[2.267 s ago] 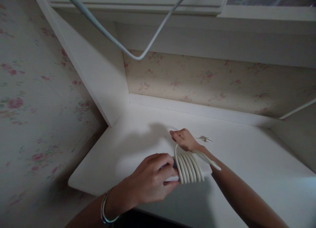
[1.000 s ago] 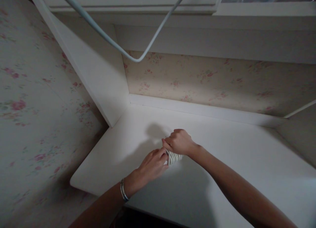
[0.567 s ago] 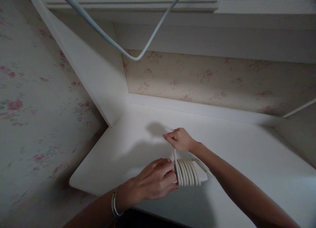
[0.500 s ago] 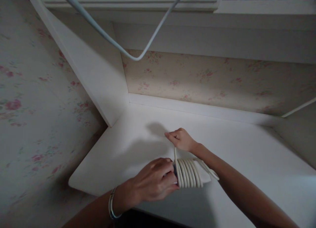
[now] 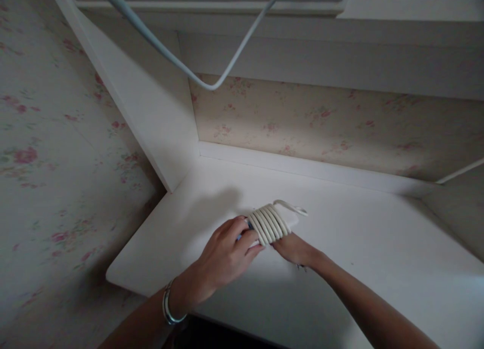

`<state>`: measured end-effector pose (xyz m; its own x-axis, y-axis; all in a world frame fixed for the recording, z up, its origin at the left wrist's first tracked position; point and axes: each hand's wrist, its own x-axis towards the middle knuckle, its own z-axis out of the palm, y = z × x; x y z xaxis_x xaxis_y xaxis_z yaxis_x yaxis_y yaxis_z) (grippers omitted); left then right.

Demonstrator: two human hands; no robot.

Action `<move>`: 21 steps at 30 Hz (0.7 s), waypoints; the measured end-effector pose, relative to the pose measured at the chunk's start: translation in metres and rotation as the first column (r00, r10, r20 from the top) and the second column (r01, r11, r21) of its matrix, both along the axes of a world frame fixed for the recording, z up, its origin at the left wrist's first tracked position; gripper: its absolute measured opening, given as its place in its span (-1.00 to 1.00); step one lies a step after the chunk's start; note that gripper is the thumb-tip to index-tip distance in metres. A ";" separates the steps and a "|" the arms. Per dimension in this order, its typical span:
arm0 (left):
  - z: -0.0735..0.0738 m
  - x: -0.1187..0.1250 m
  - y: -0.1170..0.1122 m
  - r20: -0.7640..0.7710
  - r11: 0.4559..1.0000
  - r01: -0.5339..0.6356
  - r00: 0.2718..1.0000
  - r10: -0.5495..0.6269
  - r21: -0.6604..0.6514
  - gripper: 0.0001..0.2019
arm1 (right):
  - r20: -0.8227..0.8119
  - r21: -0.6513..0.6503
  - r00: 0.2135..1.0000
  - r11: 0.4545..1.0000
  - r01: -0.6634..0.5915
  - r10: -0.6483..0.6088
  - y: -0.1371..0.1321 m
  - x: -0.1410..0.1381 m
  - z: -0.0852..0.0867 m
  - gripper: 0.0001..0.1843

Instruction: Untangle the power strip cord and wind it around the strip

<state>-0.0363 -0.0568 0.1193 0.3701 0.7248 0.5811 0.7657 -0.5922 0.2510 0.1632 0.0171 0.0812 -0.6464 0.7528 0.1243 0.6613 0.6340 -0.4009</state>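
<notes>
A white block wrapped in several turns of white cord [image 5: 270, 222] is held just above a white desk [image 5: 363, 243]. My left hand [image 5: 227, 253], with a metal bracelet on its wrist, pinches the block's left end. My right hand [image 5: 293, 248] sits under and beside the coil, its fingers closed against the cord. A short loop of the cord's loose end [image 5: 293, 207] sticks out at the top right of the coil.
Flowered wallpaper covers the wall at the left and the back wall [image 5: 321, 122] behind the desk. A white side panel [image 5: 151, 117] stands at the desk's back left corner. A pale cable [image 5: 181, 66] hangs in a loop from a shelf overhead.
My right hand has come from beyond the coil to beneath it, bringing the cord round. The coil has moved away from me and tilted. The loose end is shorter now.
</notes>
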 end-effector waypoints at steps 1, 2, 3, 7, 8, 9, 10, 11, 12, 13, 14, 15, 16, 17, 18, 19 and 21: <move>-0.004 0.000 0.004 -0.001 0.999 -0.049 0.999 0.049 -0.017 -0.88 | -0.062 -0.244 0.997 0.968 -0.052 0.038 -0.006 0.003 0.003 -0.48; -0.007 0.000 0.007 -0.015 0.995 -0.091 0.996 0.090 -0.037 -0.89 | -0.120 -0.474 0.991 0.875 -0.102 0.051 -0.011 0.007 0.007 -0.50; -0.011 0.000 0.011 -0.040 0.991 -0.123 0.992 0.121 -0.058 -0.89 | -0.154 -0.636 0.987 0.759 -0.137 0.049 -0.016 0.009 0.010 -0.53; -0.024 0.000 0.017 -0.159 0.975 -0.181 0.974 0.160 -0.126 -0.90 | -0.329 -0.875 0.944 0.383 -0.298 -0.017 -0.024 0.017 0.016 -0.69; -0.029 0.001 0.018 -0.181 0.974 -0.180 0.971 0.154 -0.139 -0.90 | -0.378 -0.874 0.923 0.355 -0.331 -0.071 -0.023 0.019 0.015 -0.70; -0.033 0.002 0.018 -0.199 0.973 -0.175 0.969 0.144 -0.148 -0.90 | -0.415 -0.867 0.902 0.353 -0.351 -0.123 -0.023 0.020 0.012 -0.68; -0.038 0.003 0.018 -0.215 0.973 -0.170 0.967 0.135 -0.154 -0.90 | -0.435 -0.857 0.887 0.373 -0.355 -0.156 -0.022 0.022 0.007 -0.67; -0.042 0.004 0.018 -0.229 0.974 -0.165 0.965 0.127 -0.156 -0.90 | -0.438 -0.847 0.884 0.405 -0.344 -0.166 -0.021 0.023 0.000 -0.67; -0.046 0.005 0.018 -0.241 0.974 -0.162 0.963 0.121 -0.160 -0.90 | -0.420 -0.839 0.893 0.443 -0.316 -0.159 -0.021 0.024 -0.007 -0.69; -0.050 0.006 0.019 -0.248 0.973 -0.161 0.962 0.117 -0.165 -0.90 | -0.385 -0.828 0.912 0.490 -0.272 -0.145 -0.021 0.024 -0.015 -0.71; -0.052 0.007 0.019 -0.250 0.972 -0.162 0.961 0.116 -0.172 -0.90 | -0.339 -0.805 0.933 0.551 -0.220 -0.123 -0.023 0.024 -0.023 -0.73; -0.054 0.007 0.020 -0.247 0.970 -0.164 0.962 0.117 -0.180 -0.90 | -0.290 -0.761 0.952 0.626 -0.169 -0.095 -0.026 0.023 -0.030 -0.75; -0.056 0.008 0.021 -0.240 0.968 -0.168 0.963 0.121 -0.189 -0.90 | -0.247 -0.692 0.967 0.711 -0.130 -0.064 -0.031 0.022 -0.036 -0.77; -0.057 0.007 0.023 -0.231 0.964 -0.175 0.965 0.127 -0.199 -0.89 | -0.207 -0.600 0.978 0.792 -0.111 -0.019 -0.036 0.019 -0.040 -0.77; -0.058 0.007 0.025 -0.222 0.960 -0.184 0.965 0.136 -0.211 -0.89 | -0.164 -0.496 0.986 0.861 -0.115 0.036 -0.042 0.015 -0.043 -0.71; -0.058 0.007 0.026 -0.212 0.954 -0.195 0.966 0.146 -0.229 -0.88 | -0.117 -0.393 0.989 0.910 -0.135 0.096 -0.047 0.009 -0.046 -0.60; -0.059 0.007 0.030 -0.186 0.934 -0.224 0.966 0.177 -0.276 -0.84 | -0.011 -0.241 0.979 0.949 -0.201 0.205 -0.056 -0.004 -0.048 -0.35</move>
<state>-0.0289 -0.0268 0.0607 0.2675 0.9223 0.2789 0.9042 -0.3402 0.2581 0.1589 -0.0385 0.0334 -0.7891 0.6119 -0.0538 0.5350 0.6416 -0.5496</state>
